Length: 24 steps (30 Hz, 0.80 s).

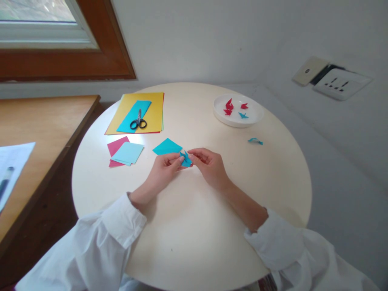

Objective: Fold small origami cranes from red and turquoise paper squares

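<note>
My left hand (163, 167) and my right hand (207, 163) meet over the middle of the round white table (194, 226). Both pinch a small folded piece of blue paper (185, 158) between their fingertips. Just behind the hands a flat blue paper square (166, 146) lies on the table. Both sleeves are white.
A white plate (238, 111) at the back right holds a few small red and blue folded shapes. A blue paper scrap (255, 141) lies in front of it. Black scissors (138, 121) rest on blue and yellow sheets (136, 115). Pink and pale blue squares (125, 152) lie to the left. A wooden desk (39, 133) stands at the left.
</note>
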Each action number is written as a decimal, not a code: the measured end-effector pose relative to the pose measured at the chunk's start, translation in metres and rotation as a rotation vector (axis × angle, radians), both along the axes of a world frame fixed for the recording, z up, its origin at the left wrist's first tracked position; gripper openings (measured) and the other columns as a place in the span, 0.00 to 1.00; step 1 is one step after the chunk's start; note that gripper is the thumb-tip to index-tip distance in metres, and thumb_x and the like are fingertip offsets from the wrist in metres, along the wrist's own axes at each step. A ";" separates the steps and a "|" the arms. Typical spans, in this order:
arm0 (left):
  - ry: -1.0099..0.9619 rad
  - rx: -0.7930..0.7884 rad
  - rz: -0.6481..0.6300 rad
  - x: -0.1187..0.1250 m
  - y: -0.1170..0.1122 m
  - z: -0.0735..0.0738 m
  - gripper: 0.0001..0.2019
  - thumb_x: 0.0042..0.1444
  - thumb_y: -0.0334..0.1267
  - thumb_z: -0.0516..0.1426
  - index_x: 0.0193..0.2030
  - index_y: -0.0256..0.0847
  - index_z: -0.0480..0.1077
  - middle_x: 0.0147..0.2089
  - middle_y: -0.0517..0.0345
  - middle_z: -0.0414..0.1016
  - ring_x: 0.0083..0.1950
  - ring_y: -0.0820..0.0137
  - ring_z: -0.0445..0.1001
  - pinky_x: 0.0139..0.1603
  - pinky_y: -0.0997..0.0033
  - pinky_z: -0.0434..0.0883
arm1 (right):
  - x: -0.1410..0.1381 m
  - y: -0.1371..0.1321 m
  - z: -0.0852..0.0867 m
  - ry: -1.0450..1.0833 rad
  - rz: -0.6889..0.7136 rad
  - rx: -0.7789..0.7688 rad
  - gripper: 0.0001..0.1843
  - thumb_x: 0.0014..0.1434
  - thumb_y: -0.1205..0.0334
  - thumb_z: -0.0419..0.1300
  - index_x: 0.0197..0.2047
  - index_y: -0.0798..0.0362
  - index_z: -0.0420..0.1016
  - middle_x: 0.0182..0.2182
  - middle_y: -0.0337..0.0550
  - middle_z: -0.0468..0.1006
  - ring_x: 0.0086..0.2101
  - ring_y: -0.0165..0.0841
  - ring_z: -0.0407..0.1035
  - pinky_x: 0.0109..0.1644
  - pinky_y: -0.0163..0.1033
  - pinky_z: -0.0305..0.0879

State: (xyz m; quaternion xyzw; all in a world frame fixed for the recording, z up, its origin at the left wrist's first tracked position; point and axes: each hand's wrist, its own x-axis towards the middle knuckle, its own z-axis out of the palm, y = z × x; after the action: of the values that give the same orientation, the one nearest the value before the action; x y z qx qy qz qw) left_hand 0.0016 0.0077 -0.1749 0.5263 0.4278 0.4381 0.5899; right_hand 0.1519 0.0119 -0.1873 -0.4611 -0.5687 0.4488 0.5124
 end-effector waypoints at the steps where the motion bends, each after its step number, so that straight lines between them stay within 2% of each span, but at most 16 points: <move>1: 0.009 -0.007 0.009 0.000 0.000 0.000 0.15 0.47 0.50 0.62 0.27 0.37 0.74 0.29 0.58 0.74 0.33 0.70 0.72 0.38 0.70 0.71 | 0.000 0.000 0.001 -0.001 0.009 0.002 0.09 0.50 0.57 0.62 0.32 0.54 0.76 0.30 0.42 0.79 0.30 0.31 0.72 0.35 0.36 0.70; 6: 0.056 0.006 0.032 -0.002 0.002 -0.002 0.16 0.47 0.50 0.61 0.24 0.37 0.73 0.24 0.60 0.70 0.28 0.73 0.68 0.31 0.73 0.68 | 0.000 -0.001 0.005 -0.045 0.009 0.034 0.06 0.49 0.60 0.62 0.28 0.54 0.76 0.26 0.39 0.77 0.28 0.29 0.71 0.31 0.34 0.67; 12: 0.212 0.096 0.038 -0.003 0.003 -0.002 0.18 0.50 0.50 0.59 0.21 0.37 0.72 0.20 0.61 0.68 0.22 0.76 0.60 0.22 0.75 0.57 | 0.000 -0.001 0.006 -0.076 0.041 0.011 0.06 0.49 0.60 0.61 0.27 0.55 0.75 0.25 0.39 0.76 0.27 0.28 0.69 0.31 0.33 0.66; 19: 0.148 0.074 -0.043 -0.003 0.001 -0.003 0.19 0.53 0.52 0.57 0.23 0.37 0.74 0.23 0.55 0.73 0.24 0.72 0.67 0.24 0.72 0.66 | 0.000 0.001 0.004 -0.065 0.089 -0.048 0.07 0.49 0.60 0.61 0.26 0.55 0.73 0.23 0.39 0.75 0.24 0.27 0.68 0.28 0.33 0.66; 24: 0.136 0.054 -0.030 -0.003 0.001 -0.004 0.17 0.49 0.52 0.60 0.24 0.38 0.74 0.24 0.54 0.74 0.28 0.67 0.72 0.27 0.70 0.70 | 0.001 0.001 0.003 -0.041 0.108 -0.071 0.07 0.48 0.59 0.62 0.26 0.55 0.73 0.23 0.39 0.76 0.24 0.28 0.69 0.28 0.33 0.67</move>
State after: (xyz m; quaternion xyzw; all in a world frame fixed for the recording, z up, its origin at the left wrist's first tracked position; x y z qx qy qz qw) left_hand -0.0017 0.0090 -0.1788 0.5769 0.4470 0.4036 0.5518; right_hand 0.1534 0.0133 -0.1840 -0.4567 -0.5870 0.4862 0.4588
